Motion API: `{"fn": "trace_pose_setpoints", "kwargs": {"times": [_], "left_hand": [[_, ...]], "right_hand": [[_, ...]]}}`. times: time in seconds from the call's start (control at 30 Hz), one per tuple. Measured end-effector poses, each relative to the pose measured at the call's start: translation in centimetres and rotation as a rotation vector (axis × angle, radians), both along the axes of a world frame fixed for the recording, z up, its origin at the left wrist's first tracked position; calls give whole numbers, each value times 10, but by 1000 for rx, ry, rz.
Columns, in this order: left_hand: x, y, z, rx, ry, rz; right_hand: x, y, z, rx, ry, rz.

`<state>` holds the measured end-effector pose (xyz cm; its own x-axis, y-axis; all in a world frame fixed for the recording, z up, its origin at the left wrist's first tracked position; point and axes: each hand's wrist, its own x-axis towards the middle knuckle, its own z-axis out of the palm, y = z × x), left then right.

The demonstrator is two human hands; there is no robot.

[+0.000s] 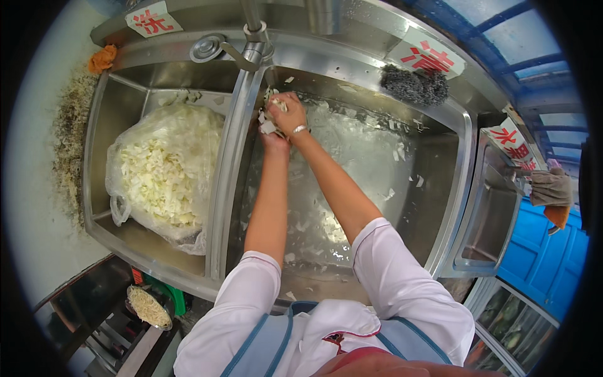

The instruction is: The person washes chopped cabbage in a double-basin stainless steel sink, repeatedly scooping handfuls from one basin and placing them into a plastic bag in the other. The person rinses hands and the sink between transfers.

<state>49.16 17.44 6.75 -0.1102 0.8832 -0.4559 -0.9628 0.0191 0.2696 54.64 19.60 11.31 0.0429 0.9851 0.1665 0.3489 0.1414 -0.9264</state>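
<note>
Both my hands are together at the far left corner of the right basin of a stainless steel sink [221, 155]. White chopped leaf pieces, which look like cabbage [268, 126], are bunched between them. My left hand [275, 142] cups the bunch from below. Over its top and side curls my right hand [291, 115], a bracelet at the wrist. Water [348, 155] lies in this basin, with loose leaf pieces floating and some stuck to the walls. A clear plastic bag [120, 165] full of chopped pale cabbage [160, 174] sits in the left basin.
A faucet [254, 52] rises behind the divider, near a metal drain strainer [206, 48]. Steel wool [414, 85] rests on the back rim, an orange cloth [102, 59] at the left corner. A smaller sink [490, 221] stands right; a bowl of pale shreds [148, 307] sits lower left.
</note>
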Motion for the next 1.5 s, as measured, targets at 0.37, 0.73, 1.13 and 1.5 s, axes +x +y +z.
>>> {"fn": "trace_pose_setpoints", "kwargs": {"times": [0.37,0.73,1.13,1.5], "left_hand": [[93,-187,95,-222,126,-251],[84,-252,151,-230,358,-169],[-295,-145,145,-210,1320,308],[-358,-130,82,-206,2629,-104]], "right_hand": [[89,-197,92,-196,201,-131],[75,-270,112,-171,288,-181],[-261,-118,114,-233,422,587],[-301,-94,63,213,-477,497]]}}
